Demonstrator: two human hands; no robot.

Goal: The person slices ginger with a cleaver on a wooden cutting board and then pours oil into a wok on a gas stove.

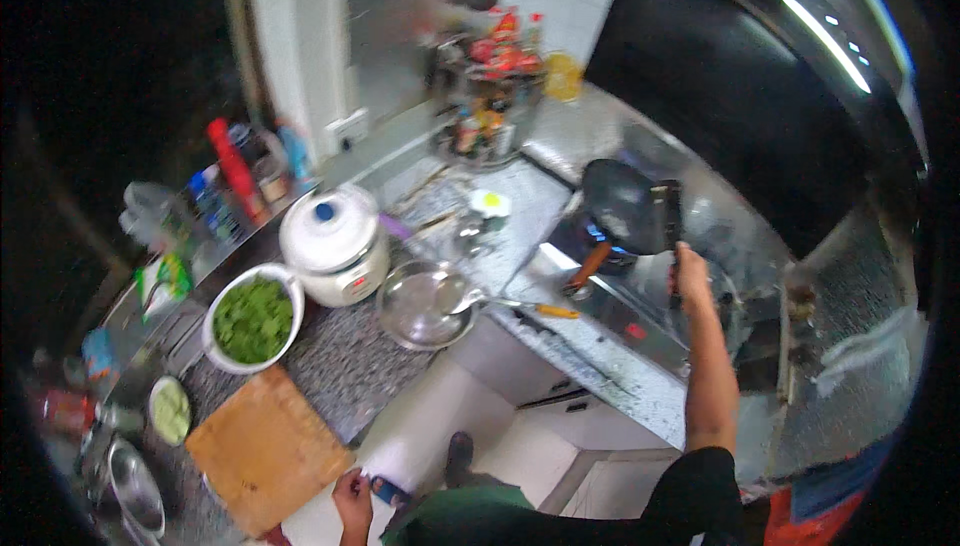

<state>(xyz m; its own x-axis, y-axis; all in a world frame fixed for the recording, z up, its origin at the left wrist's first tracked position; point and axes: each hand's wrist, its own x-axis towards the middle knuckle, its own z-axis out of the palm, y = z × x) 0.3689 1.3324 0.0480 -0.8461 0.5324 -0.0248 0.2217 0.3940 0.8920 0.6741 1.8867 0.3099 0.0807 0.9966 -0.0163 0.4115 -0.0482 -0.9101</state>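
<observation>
My right hand [688, 274] is closed round the handle of a dark tool [667, 214] with a broad flat end, blurred enough that I cannot tell its exact kind. The flat end stands beside the rim of a dark wok [618, 201], which sits over a blue gas flame. A brown wooden handle [594, 264] sticks out from the wok's near side. Low in the picture, my left hand [352, 498] hangs by the corner of a wooden cutting board [265, 446]. Its fingers are curled together, and whatever they may hold is too small to name.
On the counter are a white bowl of leafy greens [212, 334], a white rice cooker [335, 271], and a metal pan [405, 331] with a yellow-handled ladle [545, 308] across it. A rack of bottles [490, 106] fills the corner. Metal bowls [135, 486] stand far left.
</observation>
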